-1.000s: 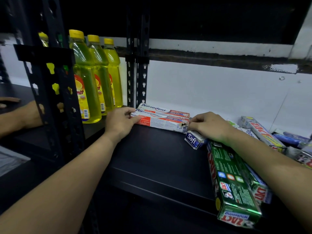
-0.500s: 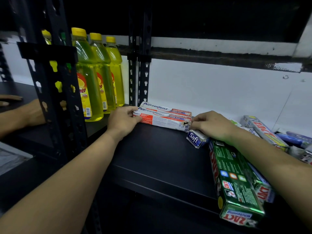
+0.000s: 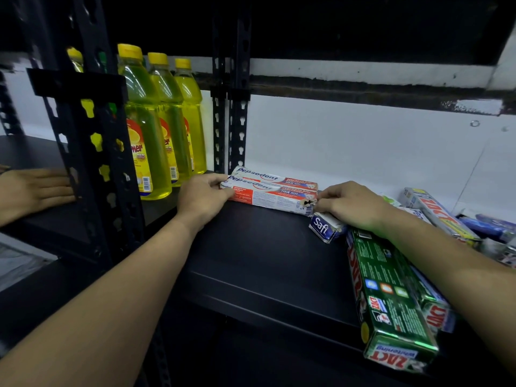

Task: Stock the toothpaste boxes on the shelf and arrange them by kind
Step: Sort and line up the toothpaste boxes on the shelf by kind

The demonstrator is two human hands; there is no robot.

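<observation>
Gripping the stacked Pepsodent boxes (image 3: 275,191) at either end, the left hand (image 3: 205,195) curls round one end and the right hand (image 3: 354,203) pinches the other, seemingly squaring them toward the back of the shelf (image 3: 265,261). Next, the Safi box (image 3: 325,227) and Zact boxes (image 3: 391,297) beside them likely need grouping.

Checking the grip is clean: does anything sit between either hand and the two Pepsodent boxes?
Nothing visible. The left hand grips the Pepsodent boxes at the left end, and the right hand pinches the right end. The Safi box lies partly under that hand, not between.
</observation>
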